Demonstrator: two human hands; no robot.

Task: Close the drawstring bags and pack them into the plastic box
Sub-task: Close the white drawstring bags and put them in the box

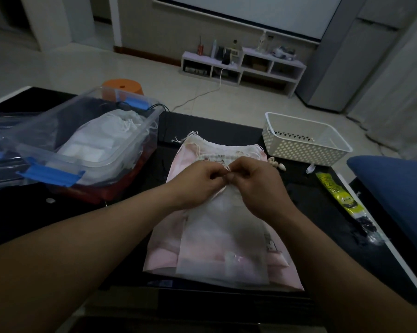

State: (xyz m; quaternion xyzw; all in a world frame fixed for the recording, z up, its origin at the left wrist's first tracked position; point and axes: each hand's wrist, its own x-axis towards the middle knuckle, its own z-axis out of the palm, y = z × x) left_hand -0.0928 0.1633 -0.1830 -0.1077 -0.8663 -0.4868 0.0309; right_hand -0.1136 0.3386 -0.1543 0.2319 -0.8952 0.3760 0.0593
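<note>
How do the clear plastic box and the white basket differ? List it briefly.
The plastic box is see-through with blue latches; the white basket is opaque and perforated. The box holds drawstring bags; the basket looks nearly empty. Both are open-topped, on the dark table.

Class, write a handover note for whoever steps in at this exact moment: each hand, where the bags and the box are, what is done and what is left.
Left hand and right hand: both pinch the drawstring at the mouth of the top white bag.
That bag lies on a stack of pink bags on the dark table.
The plastic box stands open to the left, with at least one packed white bag inside.
Done: some bags packed.
Left: pull this bag shut and pack it, then see to the pink ones beneath.
</note>
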